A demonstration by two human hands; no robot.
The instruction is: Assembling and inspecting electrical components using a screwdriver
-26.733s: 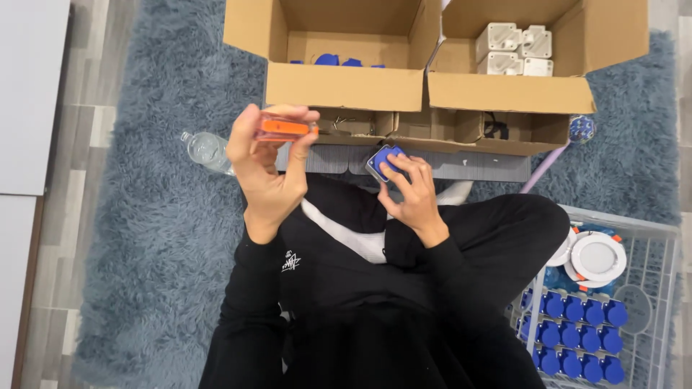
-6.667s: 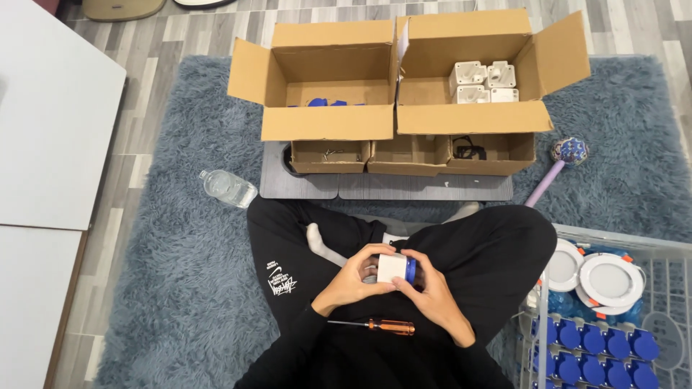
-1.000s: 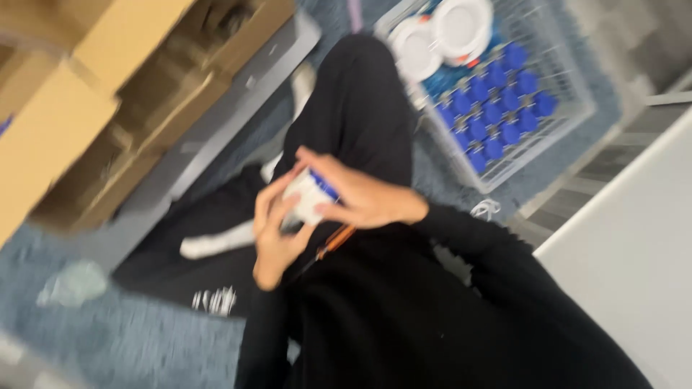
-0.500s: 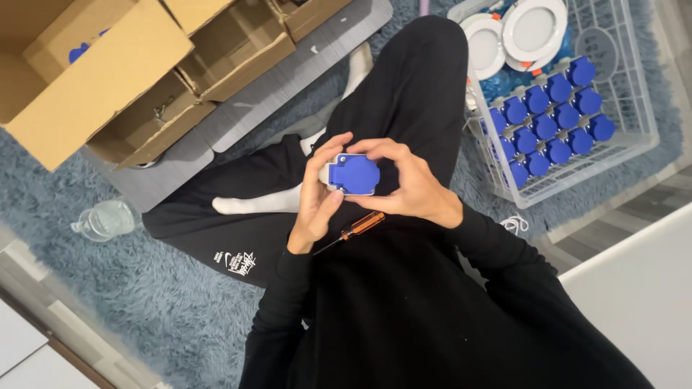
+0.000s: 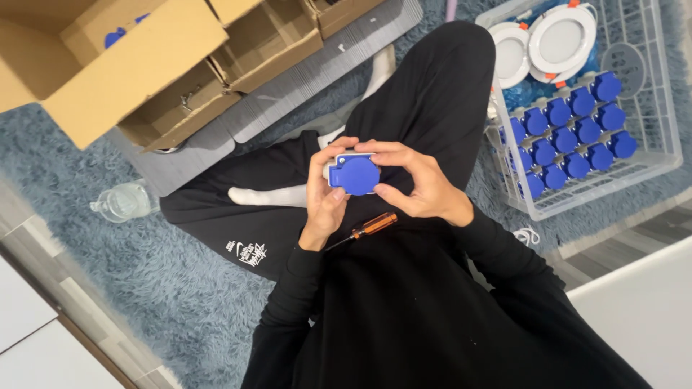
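Blue shag rug (image 5: 130,288) (wood floor (image 5: 43,238) beside) under cardboard boxes (image 5: 144,65).

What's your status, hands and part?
Left hand and right hand both grip the blue socket over the lap. Screwdriver lies loose on the lap beneath. Nothing blocking.

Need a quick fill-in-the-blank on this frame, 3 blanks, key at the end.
1. Both hands, left hand and right hand, hold one white socket with a ____ lid.
2. The screwdriver with the ____ handle lies on the person's lap.
3. The clear crate holds rows of blue sockets and two round white ____.

Missing words: blue; orange; lamps
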